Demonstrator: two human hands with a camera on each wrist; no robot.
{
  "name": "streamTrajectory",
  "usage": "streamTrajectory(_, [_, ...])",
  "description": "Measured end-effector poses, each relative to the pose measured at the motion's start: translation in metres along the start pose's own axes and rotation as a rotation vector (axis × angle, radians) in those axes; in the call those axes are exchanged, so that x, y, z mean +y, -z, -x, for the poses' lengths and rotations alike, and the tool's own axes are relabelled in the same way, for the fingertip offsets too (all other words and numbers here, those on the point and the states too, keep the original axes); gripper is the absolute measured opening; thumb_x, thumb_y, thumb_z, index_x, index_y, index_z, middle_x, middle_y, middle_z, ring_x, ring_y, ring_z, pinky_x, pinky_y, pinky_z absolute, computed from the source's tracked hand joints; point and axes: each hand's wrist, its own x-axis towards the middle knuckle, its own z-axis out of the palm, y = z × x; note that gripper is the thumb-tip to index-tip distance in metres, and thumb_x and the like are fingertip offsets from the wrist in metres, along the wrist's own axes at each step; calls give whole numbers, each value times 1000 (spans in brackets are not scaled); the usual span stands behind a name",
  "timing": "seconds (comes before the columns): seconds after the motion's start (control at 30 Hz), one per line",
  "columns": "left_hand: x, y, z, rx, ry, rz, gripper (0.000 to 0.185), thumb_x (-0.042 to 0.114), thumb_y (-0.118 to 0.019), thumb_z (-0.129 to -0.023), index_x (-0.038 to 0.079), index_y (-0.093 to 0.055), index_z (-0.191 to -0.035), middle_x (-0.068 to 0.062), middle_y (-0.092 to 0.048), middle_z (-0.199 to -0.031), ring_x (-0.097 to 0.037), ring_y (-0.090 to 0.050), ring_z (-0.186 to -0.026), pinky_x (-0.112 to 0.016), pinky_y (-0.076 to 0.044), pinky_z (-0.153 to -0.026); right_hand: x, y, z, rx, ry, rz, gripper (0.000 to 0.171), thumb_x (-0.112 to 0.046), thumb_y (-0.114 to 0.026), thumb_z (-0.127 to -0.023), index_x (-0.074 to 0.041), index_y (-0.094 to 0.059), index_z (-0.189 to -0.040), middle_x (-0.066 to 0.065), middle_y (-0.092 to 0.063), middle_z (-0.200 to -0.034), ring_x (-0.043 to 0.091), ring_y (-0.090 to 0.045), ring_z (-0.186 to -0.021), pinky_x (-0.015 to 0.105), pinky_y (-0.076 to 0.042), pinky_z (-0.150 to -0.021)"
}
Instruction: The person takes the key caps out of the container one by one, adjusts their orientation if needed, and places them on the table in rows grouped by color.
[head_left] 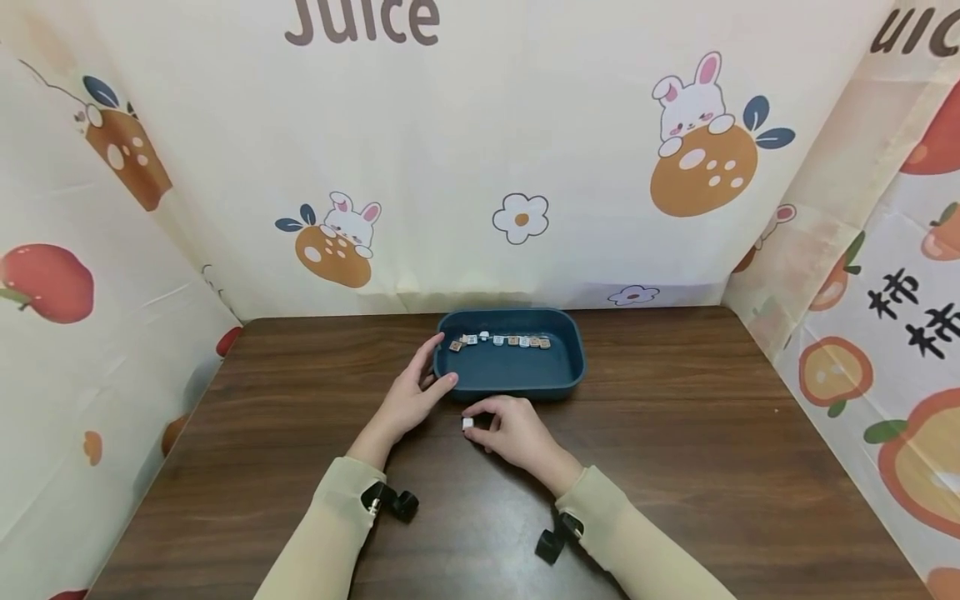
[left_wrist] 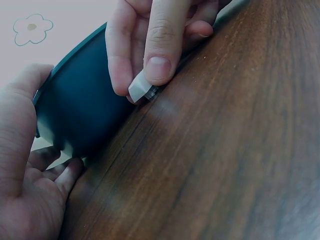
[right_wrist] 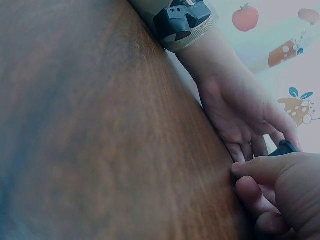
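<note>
You have one tray at 12 o'clock, with about nine small tiles in a row inside. One white tile sits outside it at 6 o'clock, and two hands are in view.

- The left hand lies against the near left corner of the blue tray, thumb on its front wall, fingers along its left side.
- The right hand sits just in front of the tray, fingers curled, pinching a small white cube.
- Both forearms, in beige sleeves, angle inward toward the tray.
</note>
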Motion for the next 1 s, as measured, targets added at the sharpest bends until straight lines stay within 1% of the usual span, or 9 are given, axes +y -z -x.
streamTrajectory(0.23, [1, 0, 1, 0, 2, 4, 78, 40, -71, -109, 28, -30, -173, -14, -36, -175, -33, -46, -156, -54, -41, -124, 1, 0, 0, 4, 11, 2, 20, -15, -86, -97, -14, -84, -117, -4, -73, -93, 5, -65, -53, 26, -59, -57])
streamTrajectory(0.5, [1, -1, 1, 1, 10, 12, 78, 40, -72, -108, 30, -30, -173, -14, -35, -176, -34, -44, -157, -55, -40, -124, 1, 0, 0, 1, 17, 6, 24, -16, -87, -96, -13, -83, -119, -4, -73, -92, 6, -65, -53, 26, -59, -57])
streamTrajectory(0.57, [1, -1, 2, 1, 14, 13, 78, 41, -72, -108, 30, -30, -173, -13, -36, -175, -34, -45, -156, -55, -40, -124, 0, 1, 0, 0, 14, 6, 24, -17, -87, -96, -13, -82, -120, -4, -74, -94, 5, -65, -53, 26, -59, -57])
streamTrajectory(0.77, [1, -1, 2, 6, 24, 28, 77, 36, -71, -109, 29, -30, -173, -14, -36, -175, -35, -44, -156, -55, -39, -125, -8, 7, 1, 7, 11, 29, 25, -16, -88, -95, -13, -83, -120, 1, -79, -106, 3, -66, -56, 25, -59, -60])
streamTrajectory(0.87, [1, -1, 1, 6, 22, 25, 77, 36, -72, -109, 29, -30, -173, -14, -36, -175, -35, -44, -157, -55, -39, -125, -13, 11, 1, 0, 5, 49, 25, -18, -88, -96, -12, -83, -119, 1, -79, -103, 3, -66, -58, 25, -59, -61])
streamTrajectory(1.0, [2, 0, 1, 3, 8, 10, 78, 41, -72, -108, 29, -30, -173, -12, -37, -175, -33, -44, -157, -55, -39, -125, -20, 19, 1, -16, -2, 52, 19, -18, -87, -97, -12, -84, -115, -1, -81, -101, 4, -67, -58, 26, -59, -59])
